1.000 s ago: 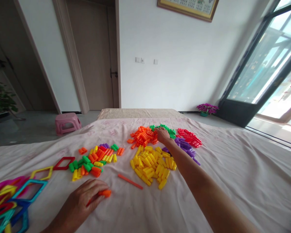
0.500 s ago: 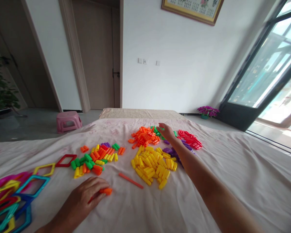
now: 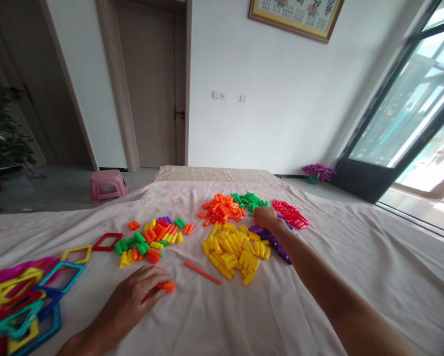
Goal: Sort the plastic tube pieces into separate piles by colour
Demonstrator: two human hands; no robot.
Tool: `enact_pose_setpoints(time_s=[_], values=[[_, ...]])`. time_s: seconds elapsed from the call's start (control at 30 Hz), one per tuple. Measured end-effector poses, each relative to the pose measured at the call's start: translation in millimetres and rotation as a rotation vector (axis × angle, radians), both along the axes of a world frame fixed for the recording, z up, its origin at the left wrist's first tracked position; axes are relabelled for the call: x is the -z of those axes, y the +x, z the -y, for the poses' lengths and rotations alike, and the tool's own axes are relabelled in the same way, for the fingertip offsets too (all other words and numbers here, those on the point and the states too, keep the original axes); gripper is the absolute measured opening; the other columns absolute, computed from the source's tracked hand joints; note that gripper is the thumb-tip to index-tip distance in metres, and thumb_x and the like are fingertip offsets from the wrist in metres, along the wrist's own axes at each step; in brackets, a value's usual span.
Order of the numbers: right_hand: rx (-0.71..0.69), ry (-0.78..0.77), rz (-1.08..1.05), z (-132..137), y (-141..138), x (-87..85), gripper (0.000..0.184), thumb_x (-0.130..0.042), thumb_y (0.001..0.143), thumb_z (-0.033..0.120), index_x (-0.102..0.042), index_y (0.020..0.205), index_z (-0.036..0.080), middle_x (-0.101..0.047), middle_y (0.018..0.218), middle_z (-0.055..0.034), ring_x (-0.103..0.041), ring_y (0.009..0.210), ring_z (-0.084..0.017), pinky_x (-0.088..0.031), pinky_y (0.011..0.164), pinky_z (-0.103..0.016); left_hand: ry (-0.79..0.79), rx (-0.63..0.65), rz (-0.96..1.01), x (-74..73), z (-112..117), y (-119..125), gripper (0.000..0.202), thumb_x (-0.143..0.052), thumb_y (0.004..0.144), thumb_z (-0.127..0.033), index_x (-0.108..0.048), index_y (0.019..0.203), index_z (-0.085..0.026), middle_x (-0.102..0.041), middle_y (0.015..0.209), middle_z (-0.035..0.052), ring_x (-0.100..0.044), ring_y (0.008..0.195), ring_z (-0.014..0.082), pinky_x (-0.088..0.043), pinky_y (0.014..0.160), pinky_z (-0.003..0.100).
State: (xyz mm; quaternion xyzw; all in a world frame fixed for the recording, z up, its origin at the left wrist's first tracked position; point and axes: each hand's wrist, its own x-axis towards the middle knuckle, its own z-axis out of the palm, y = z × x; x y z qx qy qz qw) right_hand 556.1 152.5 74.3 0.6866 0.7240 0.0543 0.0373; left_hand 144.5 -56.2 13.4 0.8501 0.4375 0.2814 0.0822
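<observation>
The left hand's (image 3: 143,288) fingers grip an orange plastic tube (image 3: 168,287), while toward two o'clock the right hand (image 3: 266,216), its hold unclear, adjoins purple plastic tubes (image 3: 274,242).

Smooth, glossy plastic tubes (image 3: 231,247) lie on matt, creased cloth (image 3: 244,316); shiny plastic frames (image 3: 22,300) overlap toward its left edge.

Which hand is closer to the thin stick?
Left. The left hand, holding an orange piece, is just left of the stick; the right hand is farther off, beyond the yellow pile.

Pale cloth (image 3: 274,321), coloured tubes (image 3: 231,247), hollow frames (image 3: 29,296)
</observation>
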Motion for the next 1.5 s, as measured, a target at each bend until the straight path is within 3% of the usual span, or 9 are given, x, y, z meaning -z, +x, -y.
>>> enact_pose_setpoints(time_s=[0.17, 0.3, 0.47, 0.6, 0.7, 0.87, 1.03, 1.3, 1.5], values=[[-0.118, 0.047, -0.046, 31, -44, -18.1, 0.029, -0.045, 0.091, 0.019, -0.074, 0.093, 0.016, -0.073, 0.096, -0.0150, -0.067, 0.093, -0.026, -0.046, 0.081, -0.033, 0.044, -0.074, 0.007, 6.2, -2, -2, 0.015, -0.060, 0.090, -0.030, -0.070, 0.100, -0.029, -0.073, 0.098, -0.0005, -0.067, 0.096, 0.0150, -0.053, 0.088, 0.025], [-0.417, 0.058, -0.331, 79, -101, -22.0, 0.026, -0.050, 0.090, 0.022, -0.072, 0.105, 0.023, -0.073, 0.105, -0.0053, -0.066, 0.098, -0.020, -0.045, 0.085, -0.026, 0.144, -0.176, -0.001, 12.8, -5, -8, 0.017, -0.060, 0.089, -0.028, -0.071, 0.102, -0.028, -0.073, 0.102, 0.0019, -0.066, 0.099, 0.0184, -0.052, 0.091, 0.032], [-0.660, 0.031, -0.667, 129, -164, 3.8, 0.041, -0.057, 0.086, 0.023, -0.061, 0.127, 0.022, -0.065, 0.125, -0.0076, -0.060, 0.114, -0.021, -0.045, 0.099, -0.033, 0.210, -0.320, 0.068, 6.4, -4, -13, 0.024, -0.056, 0.092, -0.032, -0.067, 0.112, -0.026, -0.070, 0.113, 0.0038, -0.063, 0.107, 0.0200, -0.050, 0.096, 0.036], [-0.639, 0.002, -0.661, 145, -191, 36.5, 0.057, -0.058, 0.087, 0.025, -0.045, 0.143, 0.019, -0.050, 0.144, -0.0133, -0.047, 0.131, -0.025, -0.040, 0.108, -0.042, 0.267, -0.454, 0.142, 4.1, -6, -20, 0.033, -0.048, 0.095, -0.032, -0.059, 0.123, -0.021, -0.064, 0.125, 0.0086, -0.056, 0.120, 0.0218, -0.044, 0.105, 0.041], [-0.615, 0.019, -0.588, 151, -200, 51.0, 0.053, -0.049, 0.093, 0.027, -0.041, 0.145, 0.020, -0.044, 0.149, -0.0126, -0.042, 0.135, -0.026, -0.037, 0.110, -0.044, 0.296, -0.549, 0.129, 9.1, -15, -27, 0.040, -0.044, 0.095, -0.035, -0.053, 0.131, -0.018, -0.059, 0.132, 0.0128, -0.052, 0.127, 0.0252, -0.042, 0.107, 0.045], [-0.650, 0.056, -0.550, 153, -204, 53.7, 0.042, -0.045, 0.096, 0.029, -0.051, 0.137, 0.019, -0.054, 0.139, -0.0103, -0.049, 0.127, -0.024, -0.039, 0.108, -0.041, 0.234, -0.705, 0.033, 17.2, -43, -37, 0.050, -0.038, 0.096, -0.043, -0.049, 0.136, -0.016, -0.056, 0.136, 0.0165, -0.049, 0.130, 0.0297, -0.041, 0.107, 0.048], [-0.667, 0.073, -0.537, 152, -203, 50.0, 0.038, -0.045, 0.096, 0.029, -0.054, 0.132, 0.021, -0.056, 0.136, -0.0084, -0.050, 0.124, -0.024, -0.039, 0.107, -0.039, 0.116, -0.655, 0.012, 14.2, -62, -35, 0.051, -0.041, 0.094, -0.044, -0.051, 0.136, -0.017, -0.062, 0.130, 0.0130, -0.054, 0.123, 0.0266, -0.041, 0.106, 0.044], [-0.676, 0.095, -0.534, 149, -203, 46.9, 0.034, -0.039, 0.099, 0.027, -0.058, 0.127, 0.023, -0.061, 0.126, -0.0079, -0.054, 0.117, -0.021, -0.040, 0.103, -0.036, -0.096, -0.432, 0.219, -6.9, -33, -4, 0.042, -0.035, 0.096, -0.047, -0.064, 0.118, -0.025, -0.068, 0.122, 0.0047, -0.060, 0.116, 0.0195, -0.045, 0.101, 0.034], [-0.663, 0.082, -0.534, 150, -203, 45.1, 0.030, -0.039, 0.100, 0.029, -0.060, 0.120, 0.022, -0.063, 0.119, -0.0085, -0.056, 0.112, -0.021, -0.042, 0.099, -0.034, 0.005, -0.609, 0.112, -8.3, -78, -29, 0.045, -0.032, 0.096, -0.044, -0.064, 0.117, -0.020, -0.066, 0.125, 0.0082, -0.056, 0.121, 0.0207, -0.038, 0.108, 0.035]])
